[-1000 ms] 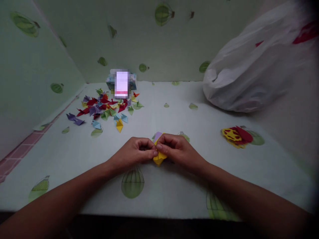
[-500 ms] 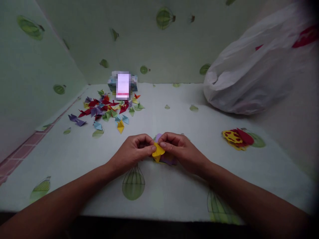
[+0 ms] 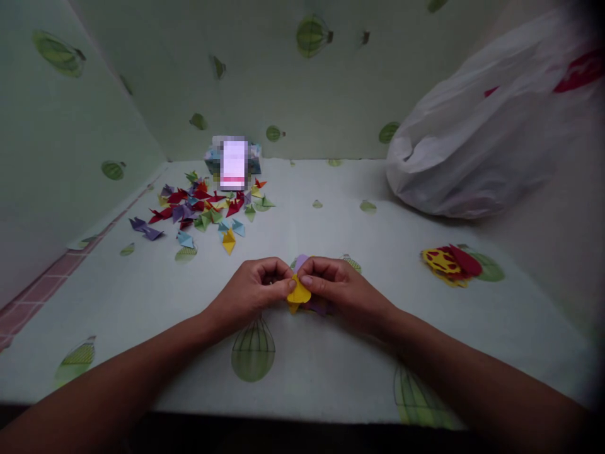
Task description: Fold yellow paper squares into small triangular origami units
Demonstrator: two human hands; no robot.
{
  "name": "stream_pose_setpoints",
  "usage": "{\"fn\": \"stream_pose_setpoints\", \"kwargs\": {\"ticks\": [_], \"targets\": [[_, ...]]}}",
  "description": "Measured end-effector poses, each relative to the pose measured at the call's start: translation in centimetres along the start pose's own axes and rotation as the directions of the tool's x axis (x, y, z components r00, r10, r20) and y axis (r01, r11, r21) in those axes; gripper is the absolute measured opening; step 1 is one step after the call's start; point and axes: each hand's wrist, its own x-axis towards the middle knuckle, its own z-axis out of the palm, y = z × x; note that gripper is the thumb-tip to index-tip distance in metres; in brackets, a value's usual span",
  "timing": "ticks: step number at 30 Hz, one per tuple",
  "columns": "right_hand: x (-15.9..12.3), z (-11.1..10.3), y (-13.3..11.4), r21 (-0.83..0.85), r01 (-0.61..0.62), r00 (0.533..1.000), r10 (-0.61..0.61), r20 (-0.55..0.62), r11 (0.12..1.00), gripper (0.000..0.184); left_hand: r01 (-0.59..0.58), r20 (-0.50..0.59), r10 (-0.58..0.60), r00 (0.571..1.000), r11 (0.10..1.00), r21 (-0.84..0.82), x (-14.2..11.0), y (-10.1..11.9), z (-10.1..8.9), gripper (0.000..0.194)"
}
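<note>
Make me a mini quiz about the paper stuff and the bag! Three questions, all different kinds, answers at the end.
1. True or false: the left hand and the right hand both touch the yellow paper.
2. Where is the white bag, seen from the folded paper pieces?
A) to their left
B) to their right
C) on top of them
3. Fill in the colour: the paper cutouts in front of the bag are yellow and ____.

Key: 1 true; 2 B; 3 red
</note>
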Motion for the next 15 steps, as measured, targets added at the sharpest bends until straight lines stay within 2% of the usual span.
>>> {"fn": "stream_pose_setpoints", "kwargs": {"ticks": [15], "targets": [[-0.04,0.22,-0.4,-0.101,-0.005,0.999,0.001,-0.037,0.995,0.027,-0.06,0.025,0.06,0.998,0.998,0.009,-0.08,-0.48,0.03,0.015]]}}
